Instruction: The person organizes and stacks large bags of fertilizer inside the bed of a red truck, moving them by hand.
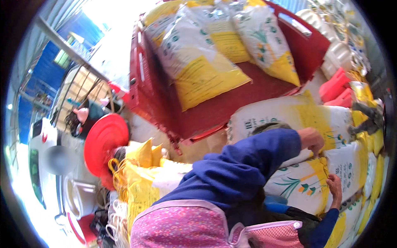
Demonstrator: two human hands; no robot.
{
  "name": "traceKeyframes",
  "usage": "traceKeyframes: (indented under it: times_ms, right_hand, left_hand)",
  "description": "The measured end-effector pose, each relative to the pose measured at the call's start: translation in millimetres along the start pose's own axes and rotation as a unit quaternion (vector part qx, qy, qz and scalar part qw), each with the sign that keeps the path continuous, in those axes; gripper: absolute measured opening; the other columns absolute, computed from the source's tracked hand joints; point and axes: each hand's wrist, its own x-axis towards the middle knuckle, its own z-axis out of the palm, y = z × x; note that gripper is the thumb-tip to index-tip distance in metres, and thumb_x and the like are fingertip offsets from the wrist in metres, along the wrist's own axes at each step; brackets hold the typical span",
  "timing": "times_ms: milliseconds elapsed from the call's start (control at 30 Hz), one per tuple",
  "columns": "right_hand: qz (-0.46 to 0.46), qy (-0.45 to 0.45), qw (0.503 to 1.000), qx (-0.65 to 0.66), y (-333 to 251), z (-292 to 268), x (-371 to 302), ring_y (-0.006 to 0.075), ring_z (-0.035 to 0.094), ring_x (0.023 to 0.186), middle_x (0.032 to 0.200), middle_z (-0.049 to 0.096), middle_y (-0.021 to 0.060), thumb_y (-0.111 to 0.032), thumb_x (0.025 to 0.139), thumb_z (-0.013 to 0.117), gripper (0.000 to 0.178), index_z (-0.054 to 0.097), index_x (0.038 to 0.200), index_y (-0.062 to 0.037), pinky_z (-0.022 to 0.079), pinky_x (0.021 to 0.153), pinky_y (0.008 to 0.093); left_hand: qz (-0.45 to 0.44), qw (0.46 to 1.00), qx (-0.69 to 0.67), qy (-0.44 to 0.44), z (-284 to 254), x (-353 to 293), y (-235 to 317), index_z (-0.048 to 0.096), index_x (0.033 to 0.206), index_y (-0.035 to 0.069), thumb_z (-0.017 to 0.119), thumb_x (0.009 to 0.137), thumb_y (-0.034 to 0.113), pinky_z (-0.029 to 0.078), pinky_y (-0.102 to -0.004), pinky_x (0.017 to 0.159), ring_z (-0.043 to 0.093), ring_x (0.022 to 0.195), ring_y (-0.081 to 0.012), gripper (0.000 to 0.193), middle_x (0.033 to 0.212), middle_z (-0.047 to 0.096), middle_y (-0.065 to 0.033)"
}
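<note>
A white and yellow woven sack (295, 184) printed with a leafy plant lies low on the right, below my arm. My left hand (312, 140), in a blue sleeve, reaches across from the lower left with its fingers curled down at the upper corner of the sack's yellow end. Lower along that end is my right hand (334, 188), fingers bent and closed on the edge. A thin dark line, like a cord or seam, runs between the two hands. My left sleeve hides part of the sack, and the left fingertips are hard to see.
Ahead stands a red cart bed (215, 103) with several filled sacks (211, 78). More sacks (351, 165) are piled at the right, by red boots (337, 89). On the left are a red round lid (106, 142), a white bucket (80, 196) and yellow sacks (140, 182).
</note>
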Motion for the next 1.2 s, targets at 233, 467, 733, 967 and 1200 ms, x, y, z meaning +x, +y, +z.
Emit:
traceKeyframes:
  times_ms: [233,467,733,967,1200]
  right_hand:
    - [-0.004,-0.049,0.999,0.007,16.1,3.0,5.9,0.0168,0.057,0.075,0.094,0.065,0.0113,-0.021,0.077,0.056,0.041,0.058,0.110,0.0038,0.046,0.061,0.0292]
    - [0.084,-0.085,0.992,-0.030,-15.5,-1.5,4.6,0.0262,0.059,0.095,0.108,0.062,0.0159,-0.026,0.079,0.057,0.048,0.055,0.117,0.0038,0.048,0.081,0.0367]
    - [0.031,-0.038,0.999,0.001,-18.5,5.4,2.3,0.0153,0.054,0.071,0.093,0.061,0.0081,-0.026,0.074,0.057,0.047,0.057,0.109,0.0050,0.044,0.056,0.0278]
    - [0.065,-0.065,0.996,-0.017,-30.7,5.6,0.0,0.0183,0.057,0.076,0.095,0.062,0.0111,-0.025,0.075,0.055,0.048,0.056,0.111,0.0062,0.047,0.060,0.0293]
    - [0.043,-0.027,0.998,-0.025,8.0,6.4,-2.5,0.0216,0.061,0.084,0.101,0.063,0.0128,-0.026,0.076,0.056,0.046,0.057,0.112,0.0023,0.050,0.064,0.0327]
  left_hand:
    - [-0.021,0.998,-0.004,-0.053,-0.5,23.7,-5.7,0.068,0.088,0.006,0.068,0.079,0.049,0.046,-0.0400,0.067,0.060,0.077,-0.0239,0.044,0.084,0.066,-0.0060]
    - [-0.034,0.998,-0.005,-0.059,-4.9,25.0,-5.6,0.067,0.102,0.008,0.073,0.075,0.052,0.047,-0.0372,0.069,0.061,0.083,-0.0231,0.052,0.092,0.066,-0.0060]
    - [-0.005,0.999,-0.016,-0.042,-6.6,23.6,-8.6,0.068,0.097,0.005,0.067,0.079,0.044,0.045,-0.0388,0.068,0.061,0.082,-0.0237,0.043,0.088,0.066,-0.0058]
    - [-0.013,0.999,0.003,-0.030,-9.0,7.9,-3.6,0.069,0.097,0.005,0.067,0.079,0.045,0.047,-0.0397,0.069,0.062,0.082,-0.0259,0.045,0.091,0.067,-0.0079]
    - [-0.040,0.999,0.008,-0.026,-14.7,-11.6,8.7,0.071,0.092,0.009,0.071,0.075,0.047,0.048,-0.0364,0.066,0.062,0.076,-0.0229,0.042,0.086,0.068,-0.0055]
